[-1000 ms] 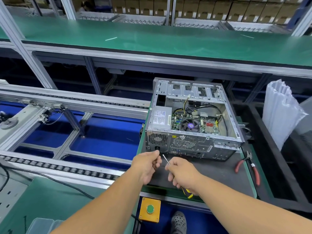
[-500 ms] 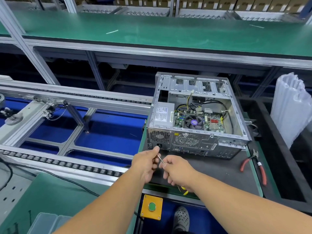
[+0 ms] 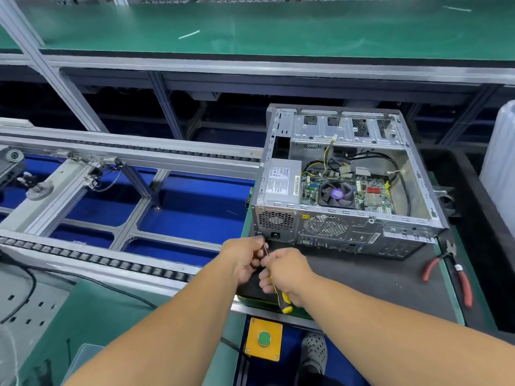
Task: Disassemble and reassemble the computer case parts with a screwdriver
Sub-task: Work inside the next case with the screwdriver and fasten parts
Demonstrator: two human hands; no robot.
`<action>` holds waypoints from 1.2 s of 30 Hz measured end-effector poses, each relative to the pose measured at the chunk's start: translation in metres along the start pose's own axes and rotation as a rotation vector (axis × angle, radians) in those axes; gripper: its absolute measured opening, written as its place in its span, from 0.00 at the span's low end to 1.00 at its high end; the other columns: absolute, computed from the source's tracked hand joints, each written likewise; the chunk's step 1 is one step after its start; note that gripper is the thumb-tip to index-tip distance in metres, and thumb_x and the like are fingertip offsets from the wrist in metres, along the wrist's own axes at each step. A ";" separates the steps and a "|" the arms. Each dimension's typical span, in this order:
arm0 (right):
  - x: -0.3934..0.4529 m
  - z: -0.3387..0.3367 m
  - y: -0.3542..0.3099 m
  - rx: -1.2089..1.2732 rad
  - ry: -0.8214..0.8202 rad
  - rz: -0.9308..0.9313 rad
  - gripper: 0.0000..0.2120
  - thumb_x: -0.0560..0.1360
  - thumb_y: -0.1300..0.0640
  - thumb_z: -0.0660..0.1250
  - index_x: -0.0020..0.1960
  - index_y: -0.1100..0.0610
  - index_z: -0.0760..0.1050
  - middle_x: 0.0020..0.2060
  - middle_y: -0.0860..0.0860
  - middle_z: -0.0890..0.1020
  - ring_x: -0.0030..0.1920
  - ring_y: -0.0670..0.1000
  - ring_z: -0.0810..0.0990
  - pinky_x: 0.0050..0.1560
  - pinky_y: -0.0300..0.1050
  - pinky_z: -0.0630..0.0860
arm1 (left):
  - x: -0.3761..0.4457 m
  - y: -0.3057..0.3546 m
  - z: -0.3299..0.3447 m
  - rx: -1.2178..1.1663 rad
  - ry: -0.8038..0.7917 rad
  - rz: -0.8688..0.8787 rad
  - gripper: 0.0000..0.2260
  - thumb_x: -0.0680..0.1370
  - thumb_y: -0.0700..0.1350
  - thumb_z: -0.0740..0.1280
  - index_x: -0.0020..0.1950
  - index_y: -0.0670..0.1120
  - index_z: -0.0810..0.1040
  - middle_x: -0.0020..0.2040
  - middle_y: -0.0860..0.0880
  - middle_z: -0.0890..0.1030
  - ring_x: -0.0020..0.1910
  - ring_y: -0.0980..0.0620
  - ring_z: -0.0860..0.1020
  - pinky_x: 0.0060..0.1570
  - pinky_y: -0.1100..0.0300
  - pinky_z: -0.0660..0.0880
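An open grey computer case (image 3: 345, 229) lies on a dark mat (image 3: 376, 280), its side panel off, with the motherboard, fan and power supply showing. My right hand (image 3: 287, 274) grips a yellow-and-black screwdriver (image 3: 284, 302), the thin shaft pointing up toward the case's lower left rear corner. My left hand (image 3: 243, 259) pinches the shaft near its tip, right beside that corner. The tip itself is hidden by my fingers.
Red-handled pliers (image 3: 457, 274) lie on the mat to the right of the case. A roller conveyor frame (image 3: 117, 263) runs to the left. A yellow box with a green button (image 3: 263, 341) hangs below the bench edge. White plastic sleeves (image 3: 498, 168) stand far right.
Both hands have moved up and closer to the case's lower left rear corner, bringing the screwdriver tip nearer to it. The view has shifted closer to the case.
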State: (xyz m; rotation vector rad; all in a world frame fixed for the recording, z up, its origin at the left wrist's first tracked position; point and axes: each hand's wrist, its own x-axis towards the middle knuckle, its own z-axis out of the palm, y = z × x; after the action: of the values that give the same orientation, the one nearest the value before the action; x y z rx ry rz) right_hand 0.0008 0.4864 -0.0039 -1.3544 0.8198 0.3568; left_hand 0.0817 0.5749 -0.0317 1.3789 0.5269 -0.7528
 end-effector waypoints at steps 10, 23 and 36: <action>0.017 0.006 0.005 0.028 0.039 0.015 0.09 0.82 0.67 0.59 0.56 0.68 0.77 0.29 0.60 0.78 0.24 0.54 0.76 0.26 0.43 0.75 | 0.014 0.012 -0.003 0.040 -0.011 -0.083 0.10 0.80 0.33 0.66 0.39 0.39 0.79 0.34 0.43 0.76 0.24 0.56 0.70 0.20 0.66 0.62; 0.023 0.013 0.005 0.125 0.023 0.041 0.09 0.82 0.65 0.59 0.54 0.66 0.78 0.29 0.59 0.80 0.25 0.54 0.78 0.28 0.45 0.78 | 0.025 0.020 -0.007 0.185 0.016 -0.137 0.06 0.80 0.39 0.70 0.44 0.41 0.78 0.36 0.45 0.78 0.25 0.56 0.69 0.20 0.65 0.61; 0.015 0.026 -0.006 0.421 -0.141 0.227 0.16 0.86 0.62 0.51 0.58 0.63 0.77 0.40 0.59 0.86 0.38 0.54 0.81 0.43 0.49 0.77 | -0.028 -0.013 -0.049 0.284 0.283 0.118 0.06 0.76 0.38 0.66 0.39 0.44 0.78 0.34 0.46 0.78 0.29 0.50 0.73 0.30 0.58 0.70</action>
State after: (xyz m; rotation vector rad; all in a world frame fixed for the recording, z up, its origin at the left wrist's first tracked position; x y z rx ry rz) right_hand 0.0229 0.5064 -0.0097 -0.8384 0.8757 0.4239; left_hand 0.0583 0.6278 -0.0274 1.7811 0.5681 -0.5533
